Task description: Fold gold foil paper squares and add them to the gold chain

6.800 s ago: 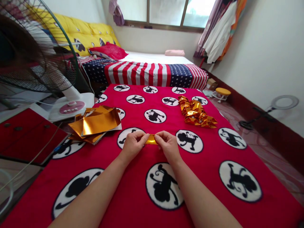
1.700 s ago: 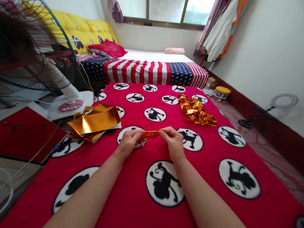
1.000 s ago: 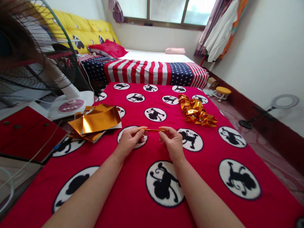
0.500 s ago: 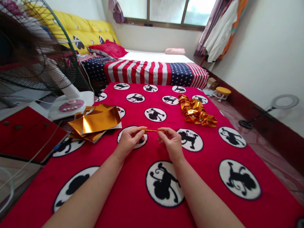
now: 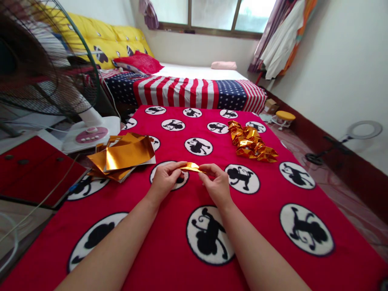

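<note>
Between both hands, just above the red cloth, is a narrow folded strip of gold foil paper. My left hand pinches its left end between thumb and fingers. The right end is in the thumb and fingers of my right hand. The strip bows slightly and its shiny face shows. To the left lies a loose stack of gold foil sheets, some with white backs. Several folded gold foil pieces sit in a cluster to the right, beyond my right hand.
An electric fan stands at the left beside a red cabinet. A bed with a striped and starred cover is beyond the cloth. On the right floor are a yellow stool and a ring-light stand.
The foil strip has turned and bowed, so more of its bright face shows. My right hand has shifted slightly left; the foil stack and the folded pieces have stayed put.
</note>
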